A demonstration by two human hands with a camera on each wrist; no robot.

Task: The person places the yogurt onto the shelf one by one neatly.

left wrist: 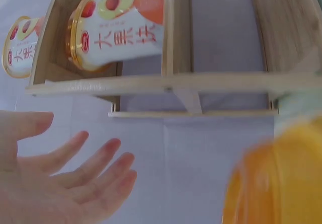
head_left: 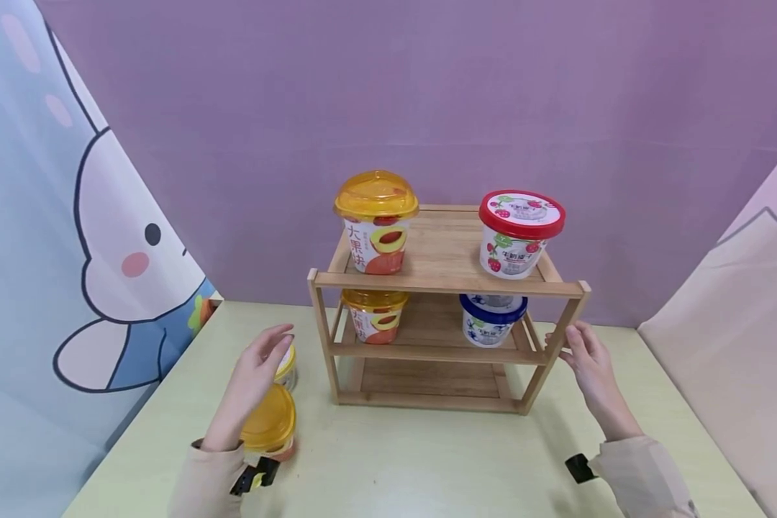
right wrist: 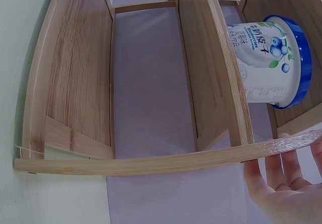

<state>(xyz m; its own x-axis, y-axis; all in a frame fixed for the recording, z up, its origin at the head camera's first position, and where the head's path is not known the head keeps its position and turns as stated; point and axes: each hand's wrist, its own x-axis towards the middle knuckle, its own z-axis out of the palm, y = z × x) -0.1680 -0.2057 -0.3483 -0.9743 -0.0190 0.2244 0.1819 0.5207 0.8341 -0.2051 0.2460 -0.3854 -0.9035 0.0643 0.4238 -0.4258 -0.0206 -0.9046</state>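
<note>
My left hand point(head_left: 251, 385) hovers left of the three-tier wooden rack point(head_left: 421, 352), fingers spread and holding nothing in the left wrist view. Beneath it on the table are an orange-lidded cup point(head_left: 273, 421) and a yellow-rimmed tub point(head_left: 288, 373), both partly covered by the hand and forearm. At the rack's right side, my right hand point(head_left: 592, 363) reaches its fingers point(right wrist: 275, 171) behind the slanted post, with the thumb off the post. On the middle tier stand an orange-lidded peach cup point(head_left: 375, 320) and a blue-lidded blueberry tub point(head_left: 488, 327).
The top tier carries another orange-lidded peach cup point(head_left: 377, 230) on the left and a red-lidded tub point(head_left: 521, 237) on the right. A purple cloth point(head_left: 427, 93) hangs behind the table point(head_left: 401, 460). Printed cloth point(head_left: 139, 237) covers the left side.
</note>
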